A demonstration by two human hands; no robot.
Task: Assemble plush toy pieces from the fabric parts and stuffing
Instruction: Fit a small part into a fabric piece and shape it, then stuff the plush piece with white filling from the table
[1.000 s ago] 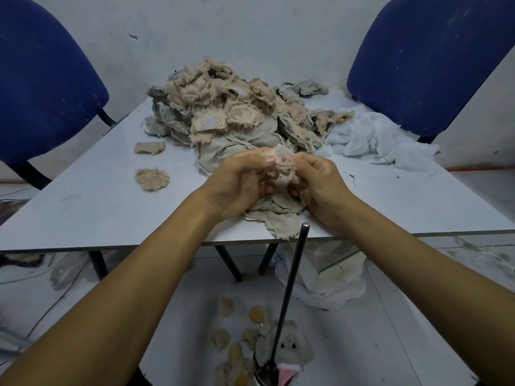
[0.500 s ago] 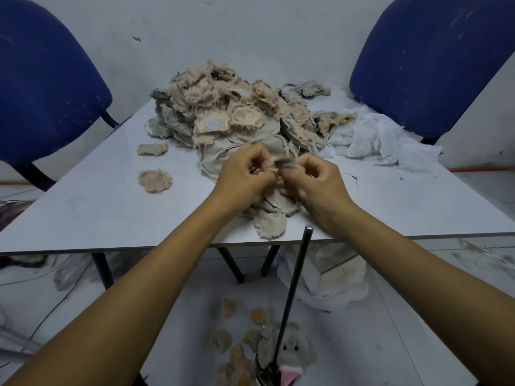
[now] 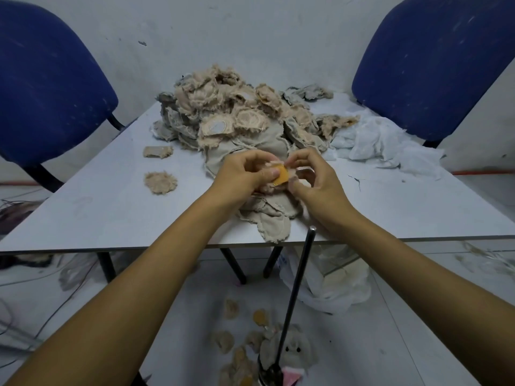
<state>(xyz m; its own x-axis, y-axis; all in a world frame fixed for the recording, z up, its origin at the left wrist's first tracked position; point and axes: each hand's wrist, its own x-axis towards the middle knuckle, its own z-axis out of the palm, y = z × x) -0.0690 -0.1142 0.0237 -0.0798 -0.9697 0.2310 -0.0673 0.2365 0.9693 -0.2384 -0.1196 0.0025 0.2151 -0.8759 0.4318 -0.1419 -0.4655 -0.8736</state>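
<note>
Beyond the pale grey table [image 3: 106, 207] stood two deep blue chairs [image 3: 53, 87]. The fabric pile [image 3: 237, 118] on it was beige and tan; the cloth [image 3: 384, 140] beside it white. The pinched piece [image 3: 282, 175] looked orange-yellow, possibly felt.

Pale grey flat bench [image 3: 92, 215], large heap of frayed beige fabric pieces [image 3: 237, 118] at its far middle, two loose beige fuzzy scraps [image 3: 160, 181] left, crumpled white stuffing cloth [image 3: 381, 140] right, flat beige fabric cutouts [image 3: 274, 221] at near edge
</note>
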